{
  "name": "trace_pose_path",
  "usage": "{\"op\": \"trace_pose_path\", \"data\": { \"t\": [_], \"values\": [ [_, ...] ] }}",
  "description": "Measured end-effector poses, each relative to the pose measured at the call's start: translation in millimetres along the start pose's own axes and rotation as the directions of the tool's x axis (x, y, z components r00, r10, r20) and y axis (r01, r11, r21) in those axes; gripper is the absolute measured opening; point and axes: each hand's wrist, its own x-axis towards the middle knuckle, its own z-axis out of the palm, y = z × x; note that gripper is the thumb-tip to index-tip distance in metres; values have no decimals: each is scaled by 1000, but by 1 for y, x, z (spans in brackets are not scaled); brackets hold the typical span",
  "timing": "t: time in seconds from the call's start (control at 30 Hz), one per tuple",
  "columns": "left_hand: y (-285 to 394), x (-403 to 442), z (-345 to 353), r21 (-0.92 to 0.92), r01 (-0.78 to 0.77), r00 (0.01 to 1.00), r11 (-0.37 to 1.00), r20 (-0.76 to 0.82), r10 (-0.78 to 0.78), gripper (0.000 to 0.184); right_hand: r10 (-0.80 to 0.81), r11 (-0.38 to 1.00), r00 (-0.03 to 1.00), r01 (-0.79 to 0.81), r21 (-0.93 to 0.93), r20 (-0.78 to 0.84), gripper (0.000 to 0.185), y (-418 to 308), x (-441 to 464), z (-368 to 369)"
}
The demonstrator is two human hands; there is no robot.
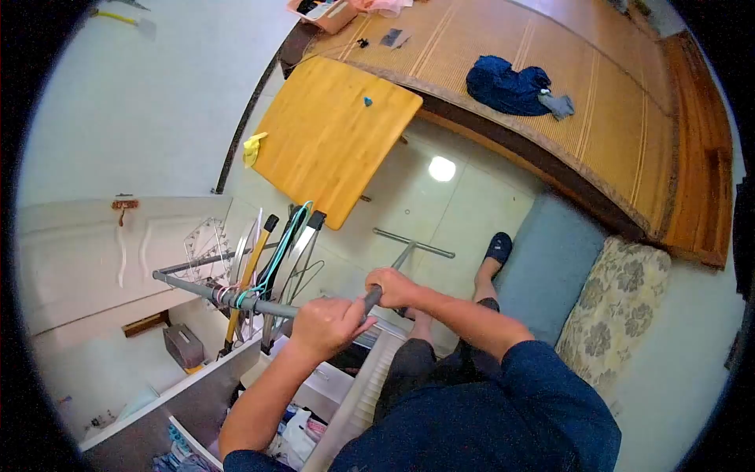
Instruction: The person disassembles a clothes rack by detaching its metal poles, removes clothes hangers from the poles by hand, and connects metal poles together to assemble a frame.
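Plainly, the grey pole (373, 298) runs through left fingers (355, 313) and right fingers (381, 278) — both gripping it.

The camera is worn on the person's head, looking forward and steeply down over the dark shirt (472, 417) at the near edge. From up there, the left hand (326, 326) and right hand (393, 287) fall near the middle, within arm's reach of the lens. The pole (373, 299) is seen from above, running away toward the floor (472, 197). Farther out, the table (330, 134) shows its top, and the bed (605, 102) stretches across the far right. It's a wide, round view, taking in the drawer (173, 401) at near left and a shoe (499, 248) beyond the hands, all of it curving toward dark corners.
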Motion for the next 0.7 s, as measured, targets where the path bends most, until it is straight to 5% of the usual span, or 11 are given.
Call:
{"op": "trace_pose_path", "data": {
  "t": [0.03,0.07,0.13,0.2,0.27,0.3,0.33,0.4,0.47,0.57,0.7],
  "values": [
    [0,0,2,-18,-3,999,1000,-39,3,31,134,985,969,-109,131,-207,29,-24,-6,2],
    [0,-1,1,-15,10,999,1000,-43,-11,31,128,986,973,-103,130,-194,29,-28,-8,12],
    [2,-3,-3,-1,-31,1000,1000,-5,31,30,171,985,878,-144,93,-447,36,-31,-11,30],
    [3,-4,-6,13,-14,1000,1000,8,13,30,196,981,905,-185,66,-378,36,-24,-13,30],
    [1,-4,-5,35,-23,999,999,-34,24,31,-31,999,992,34,24,-123,33,-12,-4,13],
    [-2,-6,-3,51,-15,1000,999,23,13,32,111,988,988,-122,97,107,28,-13,1,0],
    [-4,-6,-1,55,-14,1000,998,15,14,32,107,989,988,-117,90,107,28,-22,9,-19],
    [-5,-5,3,39,-21,1000,999,19,20,32,256,929,782,-361,79,569,17,-43,17,-49],
    [-3,-6,5,28,-30,999,999,35,29,32,215,949,789,-309,69,575,27,-20,3,-30],
    [-1,-9,6,30,-29,999,999,16,28,34,128,986,985,-115,117,-115,31,-24,-20,2],
    [6,-7,-4,13,-14,999,1000,43,14,30,119,992,926,-99,74,-357,35,-28,-26,30]
  ]
}}
